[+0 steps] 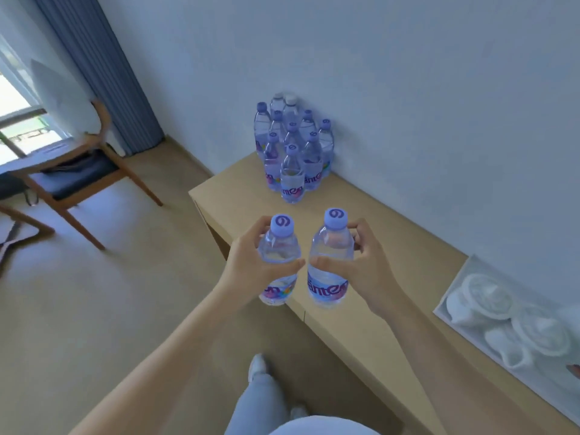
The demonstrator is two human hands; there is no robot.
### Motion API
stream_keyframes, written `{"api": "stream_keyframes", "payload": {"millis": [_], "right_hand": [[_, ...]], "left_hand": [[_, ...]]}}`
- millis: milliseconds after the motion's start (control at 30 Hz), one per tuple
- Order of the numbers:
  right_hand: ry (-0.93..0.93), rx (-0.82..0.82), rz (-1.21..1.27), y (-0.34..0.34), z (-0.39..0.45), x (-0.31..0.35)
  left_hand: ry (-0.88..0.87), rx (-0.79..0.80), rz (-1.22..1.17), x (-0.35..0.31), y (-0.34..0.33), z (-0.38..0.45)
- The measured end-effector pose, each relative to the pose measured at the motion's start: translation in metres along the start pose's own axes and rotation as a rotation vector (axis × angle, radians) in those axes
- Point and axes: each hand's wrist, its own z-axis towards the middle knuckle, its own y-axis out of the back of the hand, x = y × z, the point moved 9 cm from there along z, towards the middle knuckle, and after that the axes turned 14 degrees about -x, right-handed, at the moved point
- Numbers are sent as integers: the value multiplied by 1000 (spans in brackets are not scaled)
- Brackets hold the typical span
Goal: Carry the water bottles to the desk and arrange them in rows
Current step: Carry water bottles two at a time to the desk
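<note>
Nearest, at the bottom edge, a leg in pale blue trousers (262, 400) ends in a white shoe (258, 365) on the beige floor (94, 309). Two bare forearms reach up and away from there. The left hand (248, 265) is wrapped round the shoulder of a clear plastic water bottle with a lilac cap and a purple-lettered label (278, 262), thumb across its near face, fingers curled behind the neck. The right hand (354, 262) grasps a second bottle of the same make (329, 262) in the same way, its thumb lying across the front just above the label. Both bottles are upright, just beside each other and not quite touching, held over the near left part of the long pale wooden desk (361, 240) that stands against the white wall (376, 73); whether their bases rest on the top or hang above it cannot be told.

To the right, on the desk, a white tray (452, 296) holds white cups and saucers (489, 296).

Farther along, at the far end of the desk by the wall, a tight cluster of matching lilac-capped water bottles (293, 152) stands upright in rows.

To the left, well apart from the desk, a wooden chair with a dark blue seat cushion (78, 174) stands on the floor, and behind it a blue-grey curtain (103, 73) hangs beside a bright window (18, 111)
</note>
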Motion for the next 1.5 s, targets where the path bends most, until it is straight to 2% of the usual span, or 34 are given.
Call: {"api": "stream_keyframes", "payload": {"millis": [233, 400, 467, 700, 800, 1067, 1500], "right_hand": [[-48, -226, -31, -18, 96, -25], [-108, -385, -17, -19, 135, -47], [-126, -410, -27, -24, 147, -58], [-141, -368, -102, -60, 182, -95], [-122, -349, -124, -78, 194, -98], [-105, -295, -144, -112, 215, -103], [-113, -277, -143, -119, 212, -103]], "left_hand": [[-7, 197, -51, 57, -52, 129], [16, 320, -34, 93, -80, 182], [27, 324, -19, 108, -84, 198], [32, 255, 36, 142, -82, 228], [92, 217, 13, 158, -72, 237], [106, 156, 29, 174, -47, 268], [64, 182, -17, 176, -41, 277]]}}
